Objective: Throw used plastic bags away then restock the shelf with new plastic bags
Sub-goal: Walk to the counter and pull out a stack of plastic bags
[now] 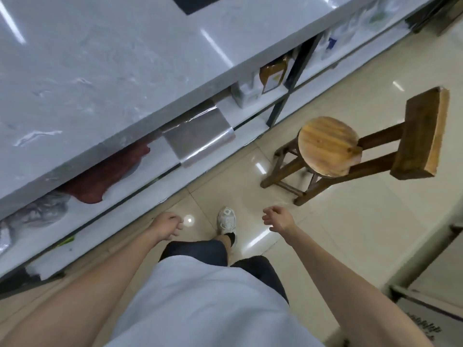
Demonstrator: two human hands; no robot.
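Both hands are empty. The left hand [167, 225] hangs over the tiled floor with its fingers loosely curled, its grip closed on nothing; the right hand [276, 219] is likewise slack, fingers half bent, holding nothing. One foot in a white trainer [226, 220] is forward, so the person appears to be mid-stride alongside the grey marble-patterned desk [100, 71].

The task's things lie on the white shelf [160, 156] under that desk: a dark red plastic bag [110, 172], a crumpled grey-clear plastic bag [42, 210] at the left, and a flat stack of clear plastic bags [200, 136] whose front edge overhangs the shelf lip.

Risks, as judged:
- The overhanging stack could slide to the floor if brushed by a leg or hand in passing.
- The round-seated wooden stool with a backrest [328, 151] stands in the aisle near the walking line; a foot may catch a leg.
- The glossy floor may be slippery.
- Used and new bags sit on one shelf; the wrong ones may be discarded.

Count: hands two, both free; bag items on the shelf three; stool one; brown packet [273, 75] further along one. Other shelf goods are too blurred to count.
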